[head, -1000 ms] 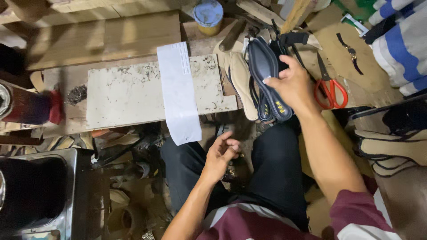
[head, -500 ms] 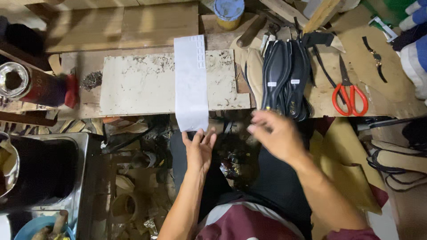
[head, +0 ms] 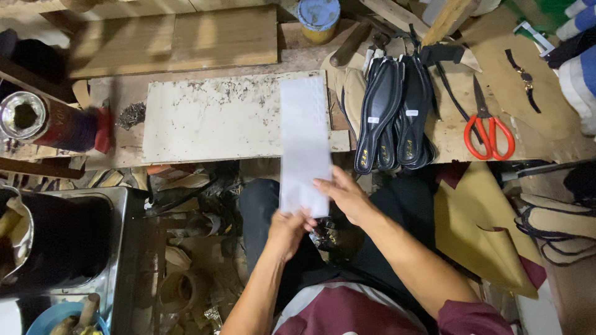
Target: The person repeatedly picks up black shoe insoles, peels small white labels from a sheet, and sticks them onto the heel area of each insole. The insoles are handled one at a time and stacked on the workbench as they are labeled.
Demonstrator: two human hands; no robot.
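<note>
Change: right hand (head: pixel 347 197), earlier above the lap, now meets the left hand (head: pixel 287 229) on the white strip (head: pixel 304 146).
Hands: both pinch the strip's near end.
Strip: long axis runs away from the person, far end lying across the pale board (head: pixel 211 118), near end overhanging the lap.
Labels: small white tags on the black soles (head: pixel 397 111), just right.
Room: red scissors (head: pixel 487 127) well apart; blue-lidded tin (head: pixel 318 18) beyond.

Matt white paper strip (head: pixel 304 142) — rough wooden worktop (head: pixel 174 37), stained board (head: pixel 211 118); glossy black soles (head: pixel 397 111) — leather-like.
</note>
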